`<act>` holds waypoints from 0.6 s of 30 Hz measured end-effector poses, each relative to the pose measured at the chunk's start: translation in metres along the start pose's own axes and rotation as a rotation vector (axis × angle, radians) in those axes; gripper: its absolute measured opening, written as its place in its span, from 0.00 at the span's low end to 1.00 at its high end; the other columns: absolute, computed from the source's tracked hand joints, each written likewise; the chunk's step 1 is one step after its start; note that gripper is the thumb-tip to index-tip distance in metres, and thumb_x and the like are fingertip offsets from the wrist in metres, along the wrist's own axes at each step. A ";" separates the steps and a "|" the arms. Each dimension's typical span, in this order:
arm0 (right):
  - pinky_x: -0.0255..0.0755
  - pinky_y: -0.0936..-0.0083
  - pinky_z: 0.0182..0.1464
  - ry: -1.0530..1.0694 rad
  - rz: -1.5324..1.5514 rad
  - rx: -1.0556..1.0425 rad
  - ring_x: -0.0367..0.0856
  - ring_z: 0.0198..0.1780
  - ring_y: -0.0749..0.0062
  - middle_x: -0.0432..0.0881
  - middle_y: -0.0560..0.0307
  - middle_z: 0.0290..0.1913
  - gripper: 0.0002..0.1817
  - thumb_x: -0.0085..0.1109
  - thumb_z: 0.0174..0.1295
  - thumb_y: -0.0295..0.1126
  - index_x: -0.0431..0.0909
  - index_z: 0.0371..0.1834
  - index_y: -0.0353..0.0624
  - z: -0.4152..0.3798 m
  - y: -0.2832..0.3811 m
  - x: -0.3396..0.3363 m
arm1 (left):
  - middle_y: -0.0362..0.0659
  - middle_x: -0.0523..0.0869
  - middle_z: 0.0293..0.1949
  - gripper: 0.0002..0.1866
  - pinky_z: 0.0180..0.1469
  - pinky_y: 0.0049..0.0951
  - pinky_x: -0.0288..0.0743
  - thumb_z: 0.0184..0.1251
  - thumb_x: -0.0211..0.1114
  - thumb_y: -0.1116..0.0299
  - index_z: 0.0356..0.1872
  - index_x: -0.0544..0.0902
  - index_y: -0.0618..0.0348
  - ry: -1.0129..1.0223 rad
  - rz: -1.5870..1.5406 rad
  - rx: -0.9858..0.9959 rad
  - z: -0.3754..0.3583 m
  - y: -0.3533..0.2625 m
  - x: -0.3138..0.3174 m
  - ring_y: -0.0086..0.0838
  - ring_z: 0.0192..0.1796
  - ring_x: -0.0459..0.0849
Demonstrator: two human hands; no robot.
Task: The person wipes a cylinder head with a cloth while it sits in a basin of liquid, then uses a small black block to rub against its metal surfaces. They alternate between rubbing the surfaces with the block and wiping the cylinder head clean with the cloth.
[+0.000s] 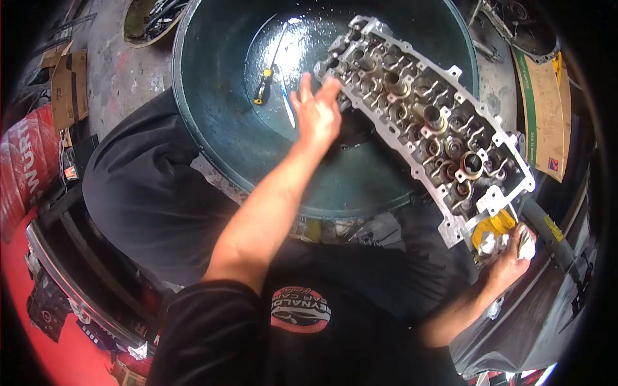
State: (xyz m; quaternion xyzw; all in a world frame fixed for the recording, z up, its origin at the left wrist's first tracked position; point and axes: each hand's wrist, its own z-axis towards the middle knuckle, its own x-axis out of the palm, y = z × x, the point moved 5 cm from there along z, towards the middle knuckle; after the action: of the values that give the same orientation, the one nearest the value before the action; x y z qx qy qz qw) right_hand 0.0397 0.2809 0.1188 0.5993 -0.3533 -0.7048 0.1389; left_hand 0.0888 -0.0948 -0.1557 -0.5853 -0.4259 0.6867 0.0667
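A metal cylinder head point(418, 122) lies slanted across the rim of a large dark green tub point(212, 151), its valve side up with round tubes and springs showing. My left hand point(318, 116) is over the tub with its fingers apart, the fingertips right at the far left edge of the cylinder head. At the near right end, my right hand point(513, 252) is closed around a crumpled white rag point(526, 244). Beside that hand, a yellow piece point(492, 226) shows against the end of the cylinder head. Inside the tub lie a yellow-and-black screwdriver point(263, 87) and a thin white-and-blue stick point(287, 106).
Flattened cardboard point(544, 116) leans at the right, and a cardboard box point(69, 90) stands at the left. A round pan point(147, 26) with dark parts sits behind the tub. A red Würth-marked cover point(29, 157) is at far left. My knee point(138, 167) presses near the tub.
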 end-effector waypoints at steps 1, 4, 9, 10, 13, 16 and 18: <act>0.70 0.78 0.46 -0.011 0.015 0.003 0.74 0.40 0.79 0.80 0.61 0.37 0.13 0.58 0.74 0.35 0.80 0.45 0.34 0.003 -0.001 0.003 | 0.42 0.80 0.67 0.24 0.73 0.72 0.46 0.65 0.60 0.76 0.62 0.81 0.48 -0.005 0.004 0.038 -0.008 -0.012 0.001 0.54 0.76 0.63; 0.69 0.78 0.45 -0.011 0.013 0.043 0.73 0.39 0.79 0.79 0.62 0.36 0.13 0.58 0.75 0.36 0.80 0.44 0.34 -0.003 -0.006 -0.002 | 0.45 0.83 0.64 0.21 0.72 0.74 0.48 0.66 0.58 0.75 0.60 0.82 0.51 -0.088 0.033 0.073 -0.005 0.000 -0.001 0.56 0.74 0.66; 0.68 0.77 0.45 -0.017 -0.052 -0.002 0.72 0.39 0.77 0.78 0.61 0.35 0.13 0.57 0.75 0.36 0.79 0.43 0.34 -0.002 0.002 -0.001 | 0.46 0.82 0.64 0.22 0.71 0.73 0.50 0.66 0.57 0.75 0.61 0.80 0.51 -0.039 0.035 -0.018 0.004 0.005 0.004 0.59 0.73 0.65; 0.68 0.77 0.45 -0.027 -0.066 -0.023 0.72 0.39 0.77 0.78 0.61 0.35 0.13 0.57 0.75 0.36 0.79 0.43 0.34 -0.002 0.003 0.001 | 0.45 0.82 0.65 0.23 0.71 0.73 0.50 0.66 0.57 0.75 0.63 0.79 0.50 -0.070 0.032 -0.001 0.001 0.006 0.009 0.59 0.73 0.65; 0.68 0.77 0.46 -0.056 -0.043 0.018 0.73 0.39 0.76 0.78 0.60 0.35 0.12 0.56 0.75 0.34 0.78 0.44 0.33 -0.004 0.001 0.002 | 0.41 0.79 0.68 0.25 0.71 0.72 0.50 0.65 0.58 0.75 0.65 0.79 0.48 -0.017 -0.029 -0.002 0.027 0.028 0.020 0.58 0.74 0.64; 0.68 0.76 0.45 -0.015 -0.123 -0.063 0.72 0.38 0.76 0.77 0.60 0.34 0.13 0.56 0.75 0.35 0.77 0.42 0.33 -0.002 0.006 0.001 | 0.42 0.79 0.68 0.25 0.71 0.70 0.51 0.66 0.56 0.77 0.65 0.79 0.48 0.047 -0.078 -0.041 0.003 0.030 0.011 0.57 0.75 0.63; 0.69 0.75 0.44 -0.039 -0.097 0.020 0.71 0.38 0.76 0.76 0.60 0.34 0.13 0.56 0.75 0.35 0.77 0.41 0.34 -0.004 0.005 0.001 | 0.43 0.80 0.67 0.25 0.72 0.68 0.51 0.66 0.56 0.77 0.65 0.79 0.48 -0.006 -0.019 0.031 0.016 0.030 0.015 0.56 0.76 0.62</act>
State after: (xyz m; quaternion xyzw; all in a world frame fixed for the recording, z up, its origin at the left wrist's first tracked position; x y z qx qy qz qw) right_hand 0.0416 0.2752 0.1212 0.6033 -0.3334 -0.7187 0.0917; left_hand 0.0830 -0.1133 -0.1874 -0.5782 -0.4208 0.6943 0.0809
